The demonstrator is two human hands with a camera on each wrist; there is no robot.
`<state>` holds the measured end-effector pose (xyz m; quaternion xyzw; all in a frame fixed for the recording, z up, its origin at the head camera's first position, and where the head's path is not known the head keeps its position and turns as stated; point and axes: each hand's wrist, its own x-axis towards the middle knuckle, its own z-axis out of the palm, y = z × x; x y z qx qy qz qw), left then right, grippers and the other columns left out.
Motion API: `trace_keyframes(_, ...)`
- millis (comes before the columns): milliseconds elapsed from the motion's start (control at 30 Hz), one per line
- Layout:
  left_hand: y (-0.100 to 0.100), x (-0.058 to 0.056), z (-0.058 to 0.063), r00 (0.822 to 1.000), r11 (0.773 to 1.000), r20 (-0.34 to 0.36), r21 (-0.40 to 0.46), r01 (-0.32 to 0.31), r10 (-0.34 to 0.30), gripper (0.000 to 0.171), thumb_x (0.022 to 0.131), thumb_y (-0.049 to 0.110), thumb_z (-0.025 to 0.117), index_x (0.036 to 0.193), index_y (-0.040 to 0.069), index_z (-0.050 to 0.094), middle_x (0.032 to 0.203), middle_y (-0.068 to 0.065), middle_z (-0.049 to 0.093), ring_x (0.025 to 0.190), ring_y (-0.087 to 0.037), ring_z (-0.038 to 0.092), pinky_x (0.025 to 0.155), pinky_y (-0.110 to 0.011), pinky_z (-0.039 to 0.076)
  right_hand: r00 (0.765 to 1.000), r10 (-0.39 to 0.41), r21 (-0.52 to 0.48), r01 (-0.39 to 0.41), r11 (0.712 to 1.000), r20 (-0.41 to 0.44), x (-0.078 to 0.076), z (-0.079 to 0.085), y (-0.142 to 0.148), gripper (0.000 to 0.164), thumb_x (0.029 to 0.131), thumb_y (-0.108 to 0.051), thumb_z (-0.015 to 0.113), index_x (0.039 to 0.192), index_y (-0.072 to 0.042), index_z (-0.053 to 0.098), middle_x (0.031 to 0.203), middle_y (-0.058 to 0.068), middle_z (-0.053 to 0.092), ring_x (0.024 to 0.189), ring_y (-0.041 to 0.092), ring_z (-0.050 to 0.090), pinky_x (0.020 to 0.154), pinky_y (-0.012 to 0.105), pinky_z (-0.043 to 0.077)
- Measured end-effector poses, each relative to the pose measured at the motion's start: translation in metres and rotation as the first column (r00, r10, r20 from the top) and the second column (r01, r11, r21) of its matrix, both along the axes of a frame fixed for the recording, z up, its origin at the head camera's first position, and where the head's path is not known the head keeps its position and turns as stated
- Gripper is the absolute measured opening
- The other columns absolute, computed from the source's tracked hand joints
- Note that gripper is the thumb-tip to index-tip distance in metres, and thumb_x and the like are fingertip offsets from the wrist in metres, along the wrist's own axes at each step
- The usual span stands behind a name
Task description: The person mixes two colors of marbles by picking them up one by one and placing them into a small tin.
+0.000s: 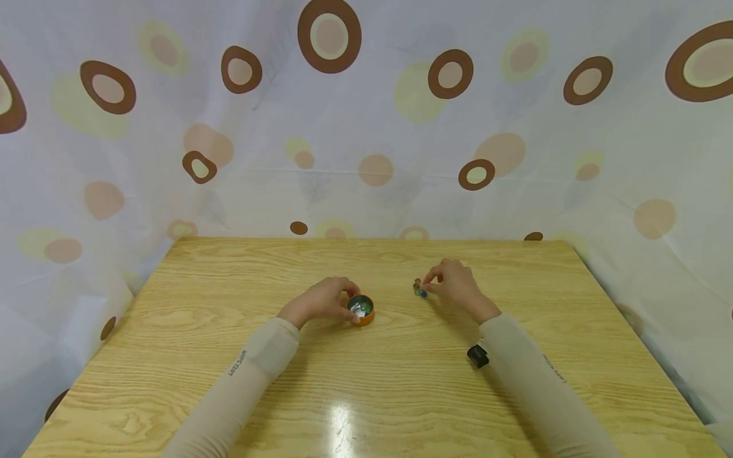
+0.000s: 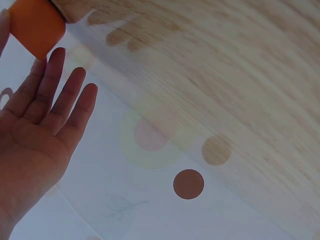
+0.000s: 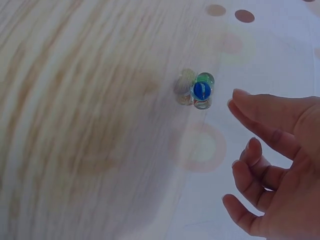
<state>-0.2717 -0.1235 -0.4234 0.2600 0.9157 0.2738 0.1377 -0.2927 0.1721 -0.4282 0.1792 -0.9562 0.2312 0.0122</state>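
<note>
A small round bowl, orange outside and shiny inside, stands near the middle of the wooden table. My left hand grips it from the left, thumb on the near side and fingers on the far side. Something green shows inside, too small to make out. In the left wrist view the bowl's orange wall is between thumb and fingertips. To the right, several glass marbles, one blue and one green, sit in a tight cluster. My right hand is beside them, thumb and index finger close together, a small gap from the marbles.
A black object is by the right sleeve's cuff. Behind the wooden table hangs a white curtain with brown and yellow spots, which also runs along both sides.
</note>
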Motion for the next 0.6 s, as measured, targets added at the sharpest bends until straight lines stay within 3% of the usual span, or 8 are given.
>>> trace_keyframes(267,0.0003,0.0004,0.0007,1.000,1.000,0.002,-0.008,0.002,-0.002,0.045,0.077,0.024,0.083,0.114,0.006,0.065,0.111,-0.005,0.062,0.102,-0.022,0.055,0.094,-0.039,0.045,0.998,-0.057,0.078,0.054,0.995,0.034,0.0029,0.0025,-0.0020,0.014,0.087,-0.022,0.073,0.086,-0.008,0.076,0.076,0.005,0.056,0.078,0.028,0.052,0.084,0.059,0.036)
trace_keyframes(600,-0.0008,-0.0001,-0.0012,1.000,1.000,0.003,0.001,-0.005,0.005,0.045,0.076,0.023,0.084,0.114,0.007,0.065,0.110,-0.004,0.062,0.103,-0.021,0.056,0.095,-0.038,0.045,0.995,-0.089,0.128,0.082,0.988,0.043,0.0076,0.0047,-0.0086,0.019,0.085,-0.026,0.074,0.077,-0.008,0.075,0.098,0.014,0.069,0.090,0.040,0.058,0.080,0.055,0.040)
